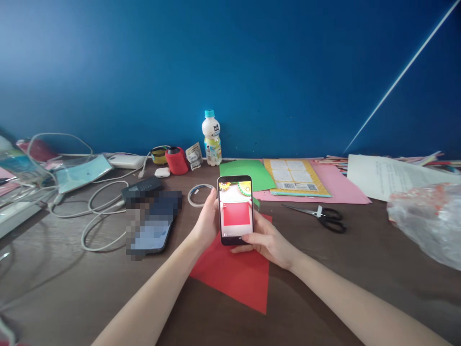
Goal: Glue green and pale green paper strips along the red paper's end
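A smartphone [236, 211] is held upright between both hands, its screen lit with a picture of a red sheet. My left hand [207, 221] is closed around its left edge. My right hand [268, 240] grips the lower right side, the thumb at the bottom of the screen and fingers behind. Beneath the phone and hands, a sheet of red paper [237, 278] lies on the dark table, partly hidden. A roll of tape [194, 197] lies behind my left hand. To the right of my right hand rest black-handled scissors [329, 220].
Green paper [247, 174], a yellow booklet [297, 178] and pink paper [336, 182] lie at the back, near a bottle [212, 139]. Another phone [153, 235] and white cables [86, 216] occupy the left. A clear plastic bag [428, 221] sits at right.
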`<state>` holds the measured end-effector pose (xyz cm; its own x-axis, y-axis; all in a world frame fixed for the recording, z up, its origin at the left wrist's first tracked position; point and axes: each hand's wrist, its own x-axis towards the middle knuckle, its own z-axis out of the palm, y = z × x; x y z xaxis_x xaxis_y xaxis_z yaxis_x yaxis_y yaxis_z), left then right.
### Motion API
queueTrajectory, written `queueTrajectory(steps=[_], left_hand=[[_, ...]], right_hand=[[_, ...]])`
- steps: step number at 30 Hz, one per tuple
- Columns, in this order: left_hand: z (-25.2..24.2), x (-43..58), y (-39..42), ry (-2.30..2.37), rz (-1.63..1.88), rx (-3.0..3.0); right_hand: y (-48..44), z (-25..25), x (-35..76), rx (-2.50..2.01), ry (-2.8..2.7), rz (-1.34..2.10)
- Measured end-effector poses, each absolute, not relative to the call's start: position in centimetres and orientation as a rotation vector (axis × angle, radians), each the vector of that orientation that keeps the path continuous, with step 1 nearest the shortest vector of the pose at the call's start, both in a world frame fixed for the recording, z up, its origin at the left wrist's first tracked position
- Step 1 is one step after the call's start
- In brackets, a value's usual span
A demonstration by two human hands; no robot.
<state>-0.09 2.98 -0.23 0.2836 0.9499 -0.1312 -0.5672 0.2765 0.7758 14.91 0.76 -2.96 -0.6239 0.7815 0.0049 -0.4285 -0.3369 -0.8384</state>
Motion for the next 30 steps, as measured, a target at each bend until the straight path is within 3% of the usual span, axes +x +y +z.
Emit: queueTrajectory(steps=[30], left_hand=[[-0.11,-0.13,2.97,0.694,1.110,0.711]], right_hand=[[0.94,-3.16,14.85,-0.518,-1.028,2.049]])
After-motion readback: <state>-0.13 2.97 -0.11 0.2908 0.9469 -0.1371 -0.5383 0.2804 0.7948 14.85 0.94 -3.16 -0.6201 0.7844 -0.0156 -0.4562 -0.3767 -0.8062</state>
